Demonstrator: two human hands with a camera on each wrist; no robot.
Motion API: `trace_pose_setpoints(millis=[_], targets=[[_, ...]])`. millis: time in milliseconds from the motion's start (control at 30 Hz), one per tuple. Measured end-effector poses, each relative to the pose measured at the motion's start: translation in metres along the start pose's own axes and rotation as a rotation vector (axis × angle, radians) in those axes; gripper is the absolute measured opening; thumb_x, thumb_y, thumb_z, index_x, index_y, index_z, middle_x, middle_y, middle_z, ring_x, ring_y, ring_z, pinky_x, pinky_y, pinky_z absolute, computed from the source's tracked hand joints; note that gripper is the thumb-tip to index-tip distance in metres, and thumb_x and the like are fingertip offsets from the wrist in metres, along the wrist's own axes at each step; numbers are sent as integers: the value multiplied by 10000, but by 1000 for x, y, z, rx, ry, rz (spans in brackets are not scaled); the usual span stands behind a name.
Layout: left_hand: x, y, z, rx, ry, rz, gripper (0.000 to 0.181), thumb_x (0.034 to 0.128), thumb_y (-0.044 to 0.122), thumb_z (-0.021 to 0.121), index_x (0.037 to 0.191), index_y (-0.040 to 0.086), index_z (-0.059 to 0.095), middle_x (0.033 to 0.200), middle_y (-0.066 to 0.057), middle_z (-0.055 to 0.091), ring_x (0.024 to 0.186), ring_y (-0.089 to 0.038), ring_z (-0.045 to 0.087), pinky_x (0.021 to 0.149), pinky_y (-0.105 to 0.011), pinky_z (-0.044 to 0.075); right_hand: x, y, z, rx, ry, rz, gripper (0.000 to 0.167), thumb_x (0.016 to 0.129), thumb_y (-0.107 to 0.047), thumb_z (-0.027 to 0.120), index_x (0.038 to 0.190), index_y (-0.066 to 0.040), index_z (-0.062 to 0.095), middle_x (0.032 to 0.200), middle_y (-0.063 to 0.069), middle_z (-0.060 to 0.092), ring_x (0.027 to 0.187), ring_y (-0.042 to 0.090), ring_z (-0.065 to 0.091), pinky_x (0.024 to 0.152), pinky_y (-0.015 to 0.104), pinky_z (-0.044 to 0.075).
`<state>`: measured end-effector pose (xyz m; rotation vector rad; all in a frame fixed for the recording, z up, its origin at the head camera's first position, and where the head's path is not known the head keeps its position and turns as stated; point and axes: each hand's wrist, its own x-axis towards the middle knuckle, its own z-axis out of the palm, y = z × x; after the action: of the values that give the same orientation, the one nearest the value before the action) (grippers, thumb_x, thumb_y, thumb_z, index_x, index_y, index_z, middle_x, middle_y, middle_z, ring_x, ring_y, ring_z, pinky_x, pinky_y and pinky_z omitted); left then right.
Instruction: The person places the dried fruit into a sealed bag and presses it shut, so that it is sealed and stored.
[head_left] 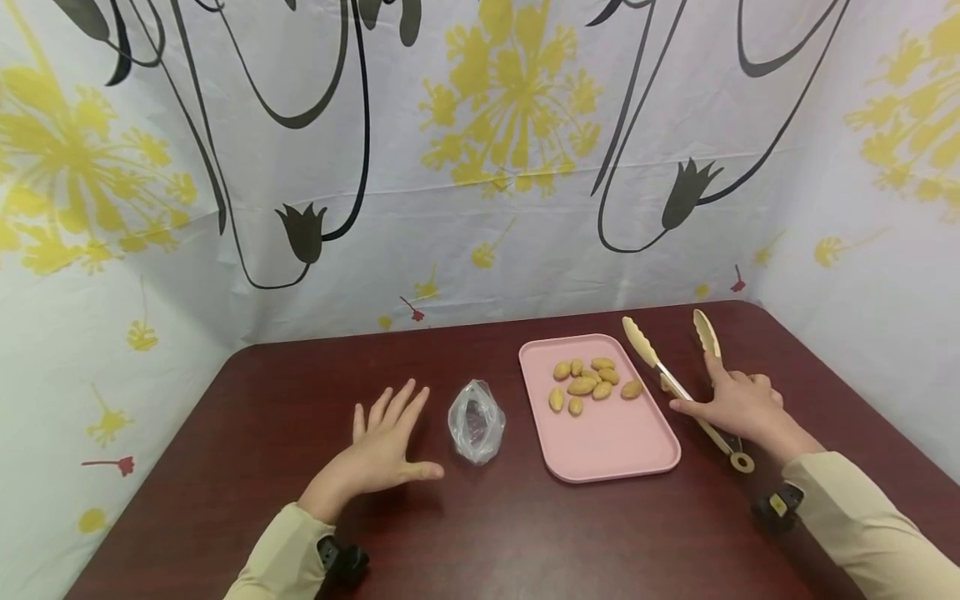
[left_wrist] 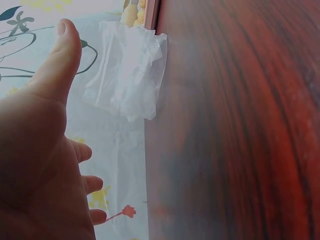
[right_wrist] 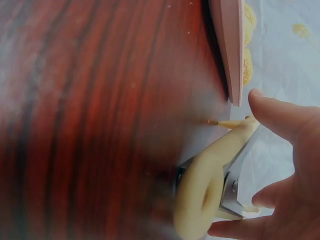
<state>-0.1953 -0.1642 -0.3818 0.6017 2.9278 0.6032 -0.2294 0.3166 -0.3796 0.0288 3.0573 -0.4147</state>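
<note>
My left hand (head_left: 378, 454) is held over the left part of the table, fingers straight and spread, with nothing in it. Just right of it stands a clear plastic bag (head_left: 491, 437), its mouth open upward. My right hand (head_left: 742, 408) spreads over a pair of tongs (head_left: 675, 383) with cream tips and a ring at the near end. Its thumb is by the left arm of the tongs and its index finger by the right one; firm contact cannot be told. Between bag and tongs, a pink tray (head_left: 611, 446) bears several tan oval nuts (head_left: 582, 386), seemingly in shells.
All of this is on a dark red-brown wooden table (head_left: 517, 542) with rounded far corners. White sheeting (head_left: 420, 250) printed with yellow and grey flowers hangs behind the table and along both sides. The tongs lie spread close to the tray's right edge.
</note>
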Motion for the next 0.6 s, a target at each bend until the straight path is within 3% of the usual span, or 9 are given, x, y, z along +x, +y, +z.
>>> trace_pose_setpoints(millis=[200, 400, 600], targets=[[1, -1, 3, 1, -4, 10, 1087, 723, 568, 743, 1539, 141, 165, 1601, -144, 78, 1433, -450, 49, 1043, -728, -38, 3, 5, 2, -6, 7, -3, 1194, 751, -681, 632, 1471, 107, 97, 1289, 432, 399, 1078, 616, 314, 751, 642, 310], [3, 0, 4, 2, 0, 28, 1092, 721, 570, 746, 1539, 140, 164, 1601, -140, 81, 1432, -448, 64, 1044, -729, -23, 4, 9, 3, -8, 26, -10, 1107, 723, -645, 680, 1366, 137, 233, 1148, 376, 522, 1053, 592, 372, 718, 637, 346], [4, 2, 4, 0, -2, 38, 1092, 721, 574, 744, 1537, 133, 168, 1602, -135, 77, 1431, -448, 66, 1047, -726, -22, 4, 10, 1, 0, 14, -3, 1023, 725, -502, 736, 1309, 169, 231, 1064, 356, 547, 1019, 588, 392, 689, 624, 369]])
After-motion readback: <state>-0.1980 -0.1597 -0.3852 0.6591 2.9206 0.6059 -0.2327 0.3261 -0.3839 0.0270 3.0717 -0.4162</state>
